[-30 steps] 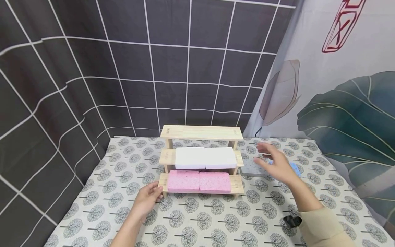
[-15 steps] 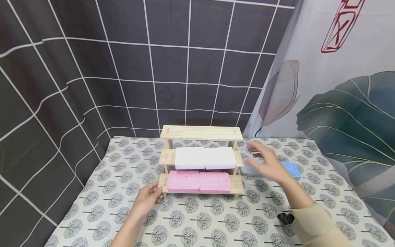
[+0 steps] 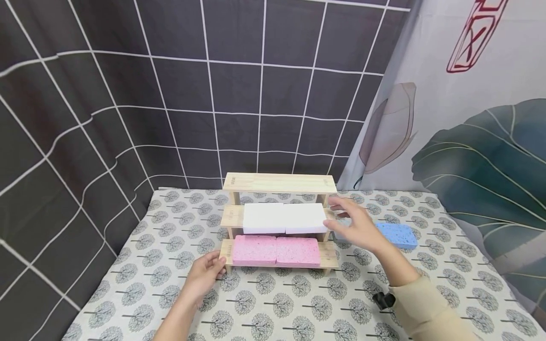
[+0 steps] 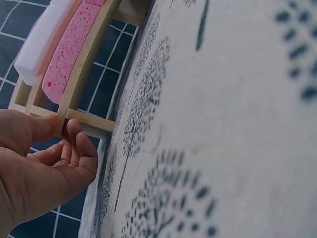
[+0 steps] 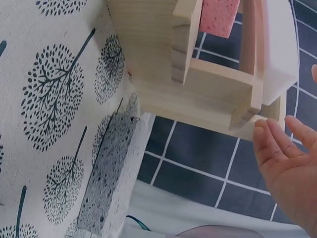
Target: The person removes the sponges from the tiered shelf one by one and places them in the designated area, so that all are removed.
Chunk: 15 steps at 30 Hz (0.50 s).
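Pinching the wooden rack (image 3: 279, 182) is the left hand (image 3: 202, 275); the right hand (image 3: 356, 224), loosely spread, perhaps touches it.

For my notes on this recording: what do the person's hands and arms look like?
The left hand and right hand wear no gloves. The right arm has a beige sleeve with a small black object at its edge. No sleeve shows on the left forearm.

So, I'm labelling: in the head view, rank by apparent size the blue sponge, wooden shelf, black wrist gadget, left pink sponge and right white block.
1. Wooden shelf
2. Left pink sponge and right white block, too alike to rank
3. Blue sponge, visible part
4. Black wrist gadget
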Tool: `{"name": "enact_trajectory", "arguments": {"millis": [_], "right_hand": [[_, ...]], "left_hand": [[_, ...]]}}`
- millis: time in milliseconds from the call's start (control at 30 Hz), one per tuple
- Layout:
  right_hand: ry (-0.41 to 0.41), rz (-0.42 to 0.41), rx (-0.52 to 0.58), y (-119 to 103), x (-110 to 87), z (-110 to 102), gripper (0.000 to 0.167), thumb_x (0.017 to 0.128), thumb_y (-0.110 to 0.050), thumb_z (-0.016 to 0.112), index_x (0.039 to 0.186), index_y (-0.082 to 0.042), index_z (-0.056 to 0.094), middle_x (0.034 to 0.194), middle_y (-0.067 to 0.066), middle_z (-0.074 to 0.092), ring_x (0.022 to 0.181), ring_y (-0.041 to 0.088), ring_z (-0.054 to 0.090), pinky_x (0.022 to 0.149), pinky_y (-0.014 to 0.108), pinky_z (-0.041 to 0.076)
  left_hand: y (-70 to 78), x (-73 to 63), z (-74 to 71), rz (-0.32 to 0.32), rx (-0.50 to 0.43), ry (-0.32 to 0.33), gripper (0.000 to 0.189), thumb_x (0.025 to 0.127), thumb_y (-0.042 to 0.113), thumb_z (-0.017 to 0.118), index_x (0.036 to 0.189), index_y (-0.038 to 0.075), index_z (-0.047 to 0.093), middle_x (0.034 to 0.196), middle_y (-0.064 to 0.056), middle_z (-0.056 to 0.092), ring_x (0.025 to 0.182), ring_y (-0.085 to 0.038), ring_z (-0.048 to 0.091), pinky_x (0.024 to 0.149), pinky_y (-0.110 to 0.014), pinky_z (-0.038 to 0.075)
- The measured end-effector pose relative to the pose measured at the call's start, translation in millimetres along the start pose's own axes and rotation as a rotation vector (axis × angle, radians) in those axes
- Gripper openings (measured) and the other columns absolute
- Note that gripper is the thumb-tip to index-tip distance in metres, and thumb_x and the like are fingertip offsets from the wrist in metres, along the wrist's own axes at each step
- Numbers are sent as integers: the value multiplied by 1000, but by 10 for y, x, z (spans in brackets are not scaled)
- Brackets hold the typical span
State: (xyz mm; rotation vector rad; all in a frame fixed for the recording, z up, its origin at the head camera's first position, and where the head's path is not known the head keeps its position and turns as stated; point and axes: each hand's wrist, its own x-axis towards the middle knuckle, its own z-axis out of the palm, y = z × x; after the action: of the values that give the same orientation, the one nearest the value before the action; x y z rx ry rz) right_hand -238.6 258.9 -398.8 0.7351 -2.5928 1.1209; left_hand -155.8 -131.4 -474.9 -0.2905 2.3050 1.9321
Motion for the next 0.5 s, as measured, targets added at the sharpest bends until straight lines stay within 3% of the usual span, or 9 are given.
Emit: {"name": "enact_trajectory", "arguments": {"millis": [333,400,500], "right_hand": [[-29,-19,-71,-29,51,76,63,87,-21,79,141,-1,53,132,18,61,100,26,64,79,36,58],[-44,-16,-89,-32,66,90,67,87,-24,80,143,-2,52,132,19,60,97,26,64,76,37,58],[-62,-1,-146,-39,92,122,73,86,-31,81,145,-1,50,139,23,56,110,36,62,89,53,56]], "left_hand": [[-16,13,0,0,10,6,43,103,10,56,139,-12,48,104,-14,64,88,-20,60,73,-24,56],[-17,13,2,1,11,7,43,103,10,56,139,-13,48,105,-14,65,88,-20,60,73,-24,56],[-18,10,3,2,11,8,43,103,10,56,139,-13,49,105,-14,65,88,-21,60,73,-25,56]]}}
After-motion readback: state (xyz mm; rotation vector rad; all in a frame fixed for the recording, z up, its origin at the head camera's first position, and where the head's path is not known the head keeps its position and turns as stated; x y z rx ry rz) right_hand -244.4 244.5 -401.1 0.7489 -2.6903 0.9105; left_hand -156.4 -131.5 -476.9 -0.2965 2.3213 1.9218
